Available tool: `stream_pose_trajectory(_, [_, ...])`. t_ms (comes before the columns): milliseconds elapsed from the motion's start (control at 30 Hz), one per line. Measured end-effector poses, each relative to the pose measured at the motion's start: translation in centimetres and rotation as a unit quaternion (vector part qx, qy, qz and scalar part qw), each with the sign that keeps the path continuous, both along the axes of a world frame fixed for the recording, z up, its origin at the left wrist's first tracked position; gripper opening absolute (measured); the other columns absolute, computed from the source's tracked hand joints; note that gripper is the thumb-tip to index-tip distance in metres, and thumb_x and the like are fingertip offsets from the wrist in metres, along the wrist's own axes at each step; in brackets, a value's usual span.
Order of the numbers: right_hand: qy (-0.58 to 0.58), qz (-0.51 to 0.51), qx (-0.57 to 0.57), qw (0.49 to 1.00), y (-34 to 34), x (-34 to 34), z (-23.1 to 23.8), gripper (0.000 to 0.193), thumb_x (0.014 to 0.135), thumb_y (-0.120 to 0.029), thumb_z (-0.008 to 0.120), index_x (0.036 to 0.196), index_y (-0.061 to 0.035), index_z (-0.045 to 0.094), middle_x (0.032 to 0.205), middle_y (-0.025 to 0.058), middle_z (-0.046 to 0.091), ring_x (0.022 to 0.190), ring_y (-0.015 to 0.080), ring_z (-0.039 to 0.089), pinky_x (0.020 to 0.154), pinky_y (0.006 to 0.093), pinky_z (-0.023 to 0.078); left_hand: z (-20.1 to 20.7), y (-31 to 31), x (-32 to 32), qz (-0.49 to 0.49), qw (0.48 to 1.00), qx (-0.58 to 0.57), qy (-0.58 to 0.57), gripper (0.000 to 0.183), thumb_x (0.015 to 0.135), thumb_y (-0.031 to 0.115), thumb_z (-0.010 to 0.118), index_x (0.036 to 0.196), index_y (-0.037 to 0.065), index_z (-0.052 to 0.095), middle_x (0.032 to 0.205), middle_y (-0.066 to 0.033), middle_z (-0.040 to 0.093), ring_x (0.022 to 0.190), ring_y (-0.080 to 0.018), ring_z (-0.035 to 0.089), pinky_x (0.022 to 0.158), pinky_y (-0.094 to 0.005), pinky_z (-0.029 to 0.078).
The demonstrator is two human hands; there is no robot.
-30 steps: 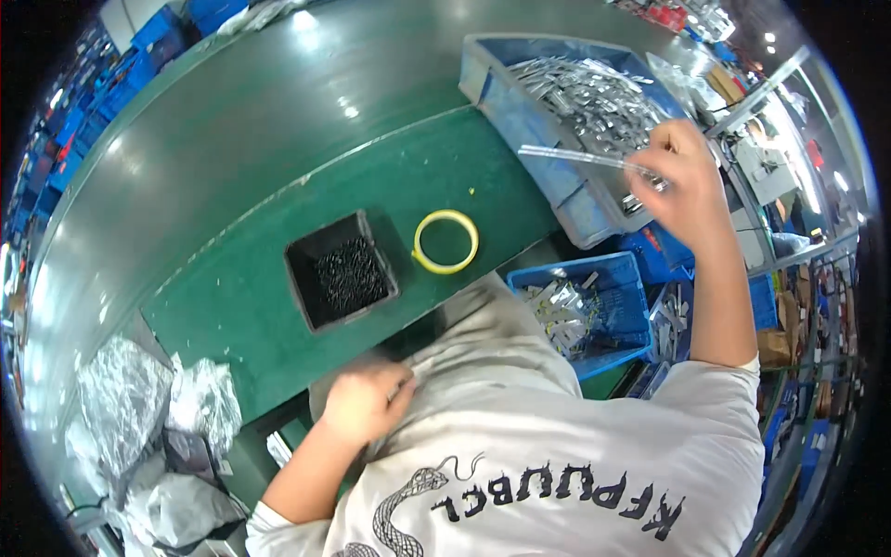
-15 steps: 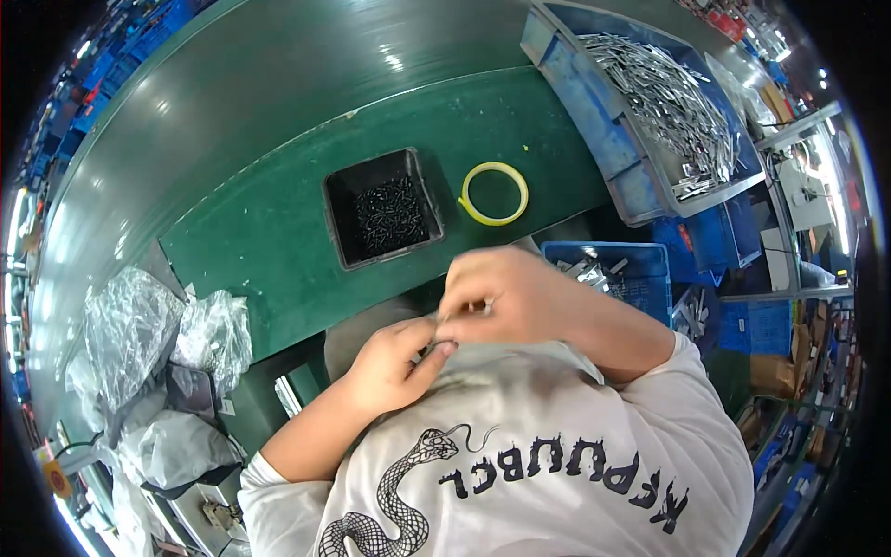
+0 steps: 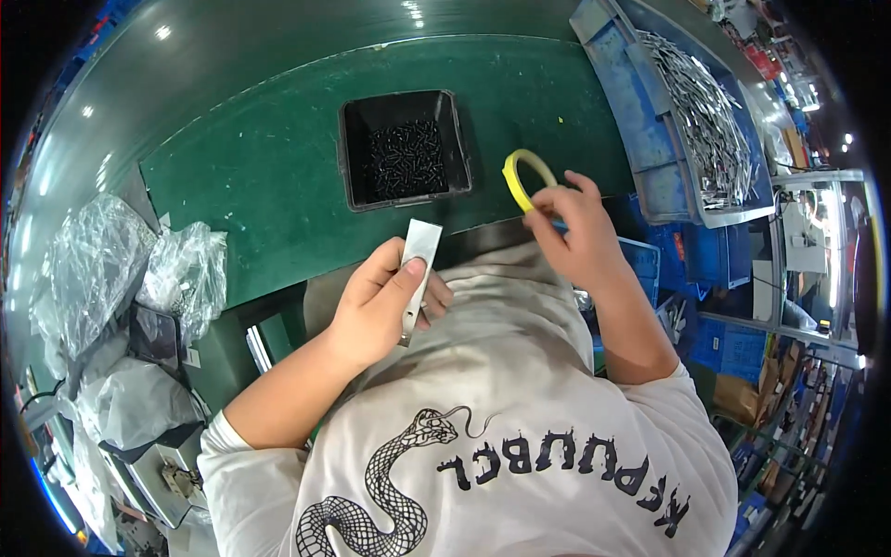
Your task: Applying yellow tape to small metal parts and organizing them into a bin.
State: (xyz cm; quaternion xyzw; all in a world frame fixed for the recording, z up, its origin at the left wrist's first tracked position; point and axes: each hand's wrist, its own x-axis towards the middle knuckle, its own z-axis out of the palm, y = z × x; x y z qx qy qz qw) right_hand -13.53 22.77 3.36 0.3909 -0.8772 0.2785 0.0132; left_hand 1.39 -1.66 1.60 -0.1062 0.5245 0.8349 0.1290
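My left hand [image 3: 380, 295] is closed round a flat silvery metal strip [image 3: 423, 243], the thumb pressed on its face. The strip stands nearly upright in the picture, with a small hole near its lower end. At the near edge of the table, my right hand [image 3: 577, 230] grips the near side of a yellow roll of tape [image 3: 512, 178] between thumb and fingers. The roll looks tilted up. Part of its rim is hidden behind the fingers.
A black bin [image 3: 453, 158] of small black parts stands on the green table [image 3: 269, 176]. At the far right is a large blue crate [image 3: 640, 139] full of thin metal pieces. Clear plastic bags [image 3: 93, 269] lie at the left. A blue basket [image 3: 640, 265] sits below the right forearm.
My hands were together before my chest and have parted. The right hand has reached out and taken hold of the tape roll, tilting it. The metal strip now shows in my left hand.
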Motion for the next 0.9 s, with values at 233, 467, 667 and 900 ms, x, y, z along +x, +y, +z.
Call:
stream_pose_trajectory(233, [-0.218,0.093,-0.187,0.953,0.1,3.0,1.9,0.009,0.088,-0.007,0.065,0.093,-0.0001,0.063,0.067,0.0026,0.057,0.055,0.0126,0.047,0.103,0.0444,0.038,0.5,0.4,0.1,-0.014,0.999,-0.022,-0.044,0.027,0.108,0.023,0.040,0.121,0.002,0.051,0.093,-0.0109,0.069,0.069,-0.0151,0.065,0.065,-0.0284,0.053])
stream_pose_trajectory(467, [-0.232,0.171,-0.200,0.936,-0.6,2.8,1.1,0.017,0.091,-0.017,0.068,0.093,-0.0008,0.064,0.069,0.0026,0.056,0.056,0.0143,0.045,0.092,0.0427,0.040,0.8,0.6,0.1,-0.024,0.997,-0.026,-0.062,0.025,0.107,0.020,0.041,0.118,0.000,0.053,0.090,-0.0099,0.069,0.070,-0.0135,0.064,0.065,-0.0273,0.053])
stream_pose_trajectory(667, [-0.214,0.201,-0.200,0.935,-1.2,2.8,0.8,0.016,0.091,-0.017,0.067,0.093,-0.0010,0.064,0.072,0.0036,0.059,0.057,0.0164,0.045,0.088,0.0420,0.041,1.5,0.7,0.1,-0.027,0.997,-0.040,-0.053,0.024,0.107,0.018,0.039,0.120,0.000,0.051,0.094,-0.0105,0.068,0.070,-0.0123,0.063,0.066,-0.0271,0.053])
stream_pose_trajectory(900, [-0.239,0.192,-0.201,0.930,-1.6,2.8,0.4,0.017,0.091,-0.018,0.068,0.094,-0.0009,0.064,0.069,0.0034,0.058,0.058,0.0168,0.046,0.085,0.0411,0.040,1.3,0.7,0.3,-0.022,0.999,-0.042,-0.027,0.023,0.107,0.014,0.039,0.122,0.000,0.049,0.100,-0.0098,0.067,0.069,-0.0116,0.062,0.065,-0.0264,0.053])
